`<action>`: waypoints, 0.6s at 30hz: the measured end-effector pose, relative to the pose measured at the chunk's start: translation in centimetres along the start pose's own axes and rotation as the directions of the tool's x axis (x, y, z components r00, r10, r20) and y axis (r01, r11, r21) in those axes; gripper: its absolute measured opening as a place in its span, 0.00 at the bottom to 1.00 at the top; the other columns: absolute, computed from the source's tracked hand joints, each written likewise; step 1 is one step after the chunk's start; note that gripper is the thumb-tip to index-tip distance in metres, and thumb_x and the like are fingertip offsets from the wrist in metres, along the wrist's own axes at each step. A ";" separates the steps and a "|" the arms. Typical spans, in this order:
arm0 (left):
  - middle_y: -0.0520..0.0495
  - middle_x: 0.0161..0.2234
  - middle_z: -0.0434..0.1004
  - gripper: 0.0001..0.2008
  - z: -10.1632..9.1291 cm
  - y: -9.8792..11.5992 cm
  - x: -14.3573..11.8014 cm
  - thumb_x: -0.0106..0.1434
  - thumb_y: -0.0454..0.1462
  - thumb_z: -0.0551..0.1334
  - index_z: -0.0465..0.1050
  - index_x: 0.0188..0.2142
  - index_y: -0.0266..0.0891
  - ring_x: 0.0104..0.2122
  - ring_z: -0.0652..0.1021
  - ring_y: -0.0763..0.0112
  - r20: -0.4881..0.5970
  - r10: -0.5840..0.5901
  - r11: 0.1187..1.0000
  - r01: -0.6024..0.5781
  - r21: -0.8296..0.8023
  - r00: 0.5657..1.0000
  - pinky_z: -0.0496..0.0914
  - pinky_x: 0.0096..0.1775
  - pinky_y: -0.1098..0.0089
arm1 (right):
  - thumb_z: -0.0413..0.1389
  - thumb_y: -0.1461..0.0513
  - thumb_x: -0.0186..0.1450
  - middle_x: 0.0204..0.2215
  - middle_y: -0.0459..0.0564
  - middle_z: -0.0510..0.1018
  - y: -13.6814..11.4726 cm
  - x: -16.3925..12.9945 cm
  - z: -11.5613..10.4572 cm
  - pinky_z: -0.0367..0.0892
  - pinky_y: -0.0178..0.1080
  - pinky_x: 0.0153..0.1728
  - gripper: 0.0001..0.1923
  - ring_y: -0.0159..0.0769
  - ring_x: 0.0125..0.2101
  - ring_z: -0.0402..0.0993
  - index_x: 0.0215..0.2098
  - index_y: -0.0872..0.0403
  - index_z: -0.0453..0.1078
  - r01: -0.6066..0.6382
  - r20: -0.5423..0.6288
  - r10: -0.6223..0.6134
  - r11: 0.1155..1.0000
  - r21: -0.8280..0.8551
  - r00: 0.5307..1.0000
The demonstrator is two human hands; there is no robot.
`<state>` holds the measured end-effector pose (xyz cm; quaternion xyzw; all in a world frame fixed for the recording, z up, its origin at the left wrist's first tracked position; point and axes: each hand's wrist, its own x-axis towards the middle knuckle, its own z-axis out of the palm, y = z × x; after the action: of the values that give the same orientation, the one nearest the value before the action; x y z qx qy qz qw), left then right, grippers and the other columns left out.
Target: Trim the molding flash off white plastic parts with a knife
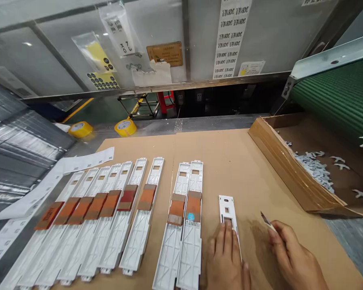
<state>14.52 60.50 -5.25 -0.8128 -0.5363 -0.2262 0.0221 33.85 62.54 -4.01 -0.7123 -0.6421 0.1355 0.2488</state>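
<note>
while the left fingers [220, 241], extended nearly together, apparently steady the strip [228, 215], the right fingers [286, 231] pinch the blade [268, 223]; next move calls for controlled contact.

A pale grey panel [160, 28] in a metal frame spans the top of the view, catching small glints of light. Beneath it, a green floor [101, 117] shows with a yellow line [77, 110] and a red object [163, 102], possibly a stool, in shadow. The grey bench [199, 123] bears a cardboard sheet [214, 153]; at right, a ribbed green belt [339, 92] slopes beside a metal rail [329, 58].
</note>
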 end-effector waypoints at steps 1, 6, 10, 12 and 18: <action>0.49 0.61 0.66 0.27 0.1 -0.1 -0.2 0.63 0.47 0.55 0.67 0.58 0.36 0.58 0.66 0.63 -0.008 0.021 1.000 -0.021 0.017 1.000 0.64 0.49 0.64 | 0.42 0.48 0.70 0.25 0.46 0.80 -0.4 0.1 0.0 0.69 0.31 0.18 0.18 0.35 0.22 0.78 0.42 0.49 0.66 0.031 0.024 -0.031 1.000 0.003 0.999; 0.47 0.51 0.77 0.29 1.1 -0.1 -1.1 0.66 0.52 0.45 0.75 0.48 0.36 0.52 0.72 0.66 -0.212 -0.025 1.000 0.023 -0.010 0.977 0.65 0.43 0.65 | 0.43 0.53 0.70 0.36 0.47 0.82 -1.9 1.4 0.1 0.75 0.32 0.32 0.17 0.36 0.34 0.80 0.42 0.49 0.70 0.301 0.044 -0.300 0.954 -0.021 0.953; 0.48 0.48 0.79 0.27 1.4 0.1 -0.9 0.68 0.49 0.44 0.77 0.45 0.36 0.50 0.74 0.69 -0.251 -0.079 0.996 0.068 -0.049 0.965 0.65 0.42 0.68 | 0.41 0.56 0.73 0.33 0.46 0.81 -2.8 2.5 0.2 0.73 0.33 0.26 0.15 0.34 0.31 0.79 0.45 0.51 0.66 0.474 0.069 -0.471 0.849 -0.234 0.879; 0.49 0.46 0.80 0.27 1.6 0.2 -0.7 0.69 0.48 0.43 0.77 0.43 0.36 0.49 0.75 0.70 -0.273 -0.097 0.995 0.084 -0.060 0.957 0.66 0.42 0.68 | 0.40 0.56 0.73 0.32 0.46 0.80 -3.0 2.9 0.3 0.73 0.32 0.27 0.15 0.32 0.30 0.79 0.46 0.52 0.65 0.509 0.097 -0.502 0.821 -0.258 0.859; 0.52 0.42 0.82 0.26 2.3 0.3 -0.6 0.71 0.44 0.43 0.78 0.37 0.39 0.45 0.77 0.72 -0.351 -0.125 0.988 0.085 -0.127 0.928 0.66 0.40 0.68 | 0.38 0.59 0.73 0.38 0.47 0.79 -2.9 3.7 0.2 0.70 0.31 0.32 0.17 0.30 0.33 0.78 0.53 0.53 0.63 0.587 0.183 -0.558 0.769 -0.251 0.809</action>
<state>15.36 60.53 -7.48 -0.7281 -0.5530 -0.4002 0.0627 31.84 66.36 -2.17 -0.5039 -0.8527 -0.0100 0.1371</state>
